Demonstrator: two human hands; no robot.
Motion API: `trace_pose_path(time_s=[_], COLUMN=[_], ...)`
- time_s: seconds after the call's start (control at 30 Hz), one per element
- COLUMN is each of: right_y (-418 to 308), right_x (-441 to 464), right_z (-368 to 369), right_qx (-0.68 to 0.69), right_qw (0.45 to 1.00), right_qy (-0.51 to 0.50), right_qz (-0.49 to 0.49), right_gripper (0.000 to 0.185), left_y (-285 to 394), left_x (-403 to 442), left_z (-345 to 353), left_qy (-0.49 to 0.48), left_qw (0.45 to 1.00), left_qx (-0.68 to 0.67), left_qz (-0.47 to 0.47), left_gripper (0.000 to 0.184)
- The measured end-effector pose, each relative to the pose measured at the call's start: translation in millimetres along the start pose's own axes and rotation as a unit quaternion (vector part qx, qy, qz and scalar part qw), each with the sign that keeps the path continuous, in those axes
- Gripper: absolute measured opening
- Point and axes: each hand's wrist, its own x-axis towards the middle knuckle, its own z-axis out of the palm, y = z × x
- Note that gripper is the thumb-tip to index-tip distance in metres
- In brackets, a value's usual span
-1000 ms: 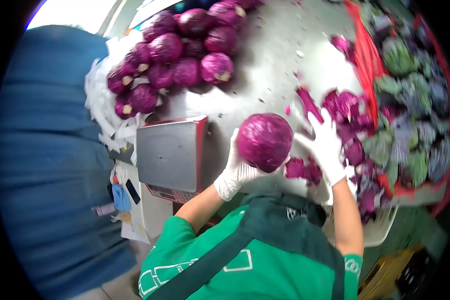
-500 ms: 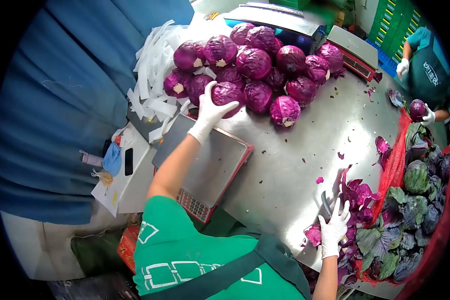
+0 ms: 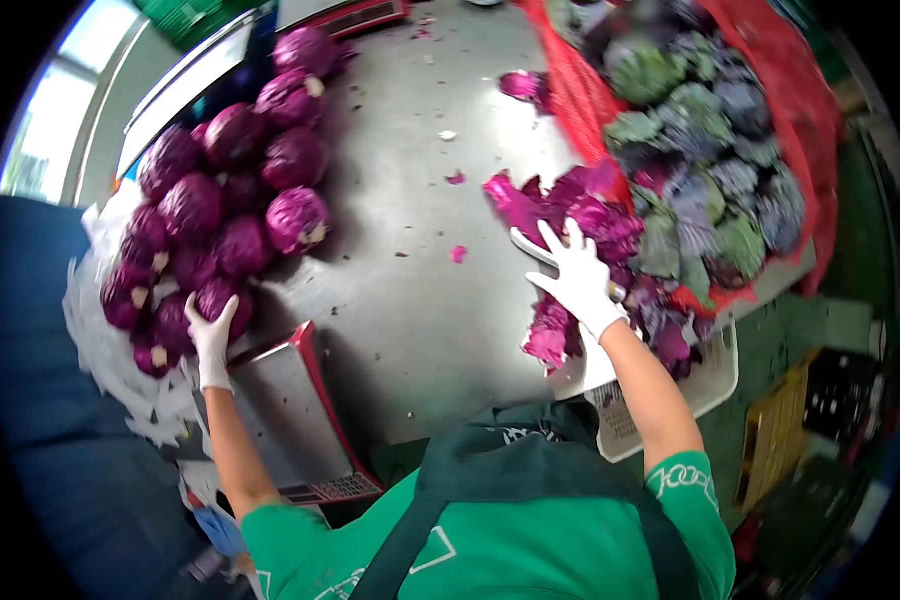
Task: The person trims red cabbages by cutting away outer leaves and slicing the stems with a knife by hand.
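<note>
My left hand [image 3: 212, 338], in a white glove, is closed around a red cabbage [image 3: 222, 302] at the near edge of the heap of red cabbages [image 3: 192, 207]. My gloved right hand [image 3: 582, 284] has its fingers spread over loose purple cabbage leaves [image 3: 595, 215]. A knife [image 3: 533, 247] lies beneath this hand; its blade sticks out past the thumb side, and most of the handle is hidden by the palm. Nearer me, a crumpled magenta leaf [image 3: 551, 335] rests by the right wrist.
A scale [image 3: 288, 405] stands beside my left forearm, another scale [image 3: 345, 20] at the table's far end. On the right, a red mesh sack [image 3: 805, 120] holds green-purple cabbages. Below the edge sits a white basket [image 3: 715, 385]. Leaf scraps dot the metal table [image 3: 400, 270].
My view has turned toward the right, and the co-worker has left it. My left hand stays on a cabbage at the heap's near edge; my right hand remains over the leaves and knife.
</note>
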Motion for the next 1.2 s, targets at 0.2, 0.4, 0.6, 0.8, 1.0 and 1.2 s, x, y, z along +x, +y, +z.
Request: trace_pose_path(time_s=[0.2, 0.4, 0.6, 0.8, 1.0, 1.2], right_y=[16, 43, 97, 172, 218, 232], right_x=[-32, -105, -225, -387, -449, -367], right_z=[10, 10, 30, 79, 106, 48], right_qx=[0.058, 0.089, 0.073, 0.207, 0.466, 0.532], right_qw=[0.995, 0.984, 0.957, 0.794, 0.434, 0.493], right_qy=[-0.058, -0.033, -0.033, 0.043, 0.194, 0.364], right_qz=[0.063, 0.149, 0.277, 0.571, 0.747, 0.585], right_gripper=[0.066, 0.076, 0.071, 0.051, 0.054, 0.034], left_y=[190, 239, 331, 373, 380, 433], left_x=[-143, -337, -363, -450, -567, -568], left_z=[27, 162, 235, 275, 252, 220], left_qy=[-0.054, -0.359, -0.286, -0.302, -0.491, -0.635], left_qw=[0.893, 0.748, 0.771, 0.734, 0.601, 0.422], left_qx=[-0.130, 0.023, 0.005, -0.146, -0.015, -0.122], left_qz=[0.426, 0.557, 0.569, 0.590, 0.631, 0.636], left_gripper=[0.084, 0.124, 0.133, 0.119, 0.097, 0.045])
